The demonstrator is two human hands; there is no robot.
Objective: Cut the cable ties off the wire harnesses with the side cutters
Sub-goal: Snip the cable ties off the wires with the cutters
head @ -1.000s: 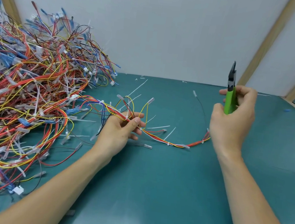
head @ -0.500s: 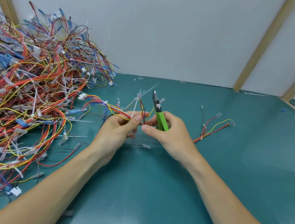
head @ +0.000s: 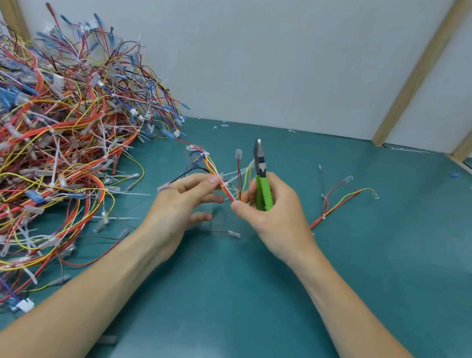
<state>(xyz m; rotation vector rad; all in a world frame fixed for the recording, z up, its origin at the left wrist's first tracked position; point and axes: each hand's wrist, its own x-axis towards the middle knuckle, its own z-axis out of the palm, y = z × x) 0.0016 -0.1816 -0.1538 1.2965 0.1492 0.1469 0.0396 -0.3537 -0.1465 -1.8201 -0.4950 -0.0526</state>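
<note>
Two hands on one harness [head: 227, 188] above the worktop [head: 242, 313]: left hand [head: 181, 202] pinches the wires, right hand [head: 272, 213] pinches them too while gripping the cutters [head: 261, 179]. Wires look light and floppy; we'd hold close beside the tie [head: 223, 184].

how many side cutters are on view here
1: the green-handled side cutters held upright in the right hand, beside the wire harness. Others could be buried under the harness pile.

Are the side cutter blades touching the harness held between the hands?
Apart. Head view: the side cutters point upward from the right hand, blades clear above the harness pinched by the left hand.
</note>
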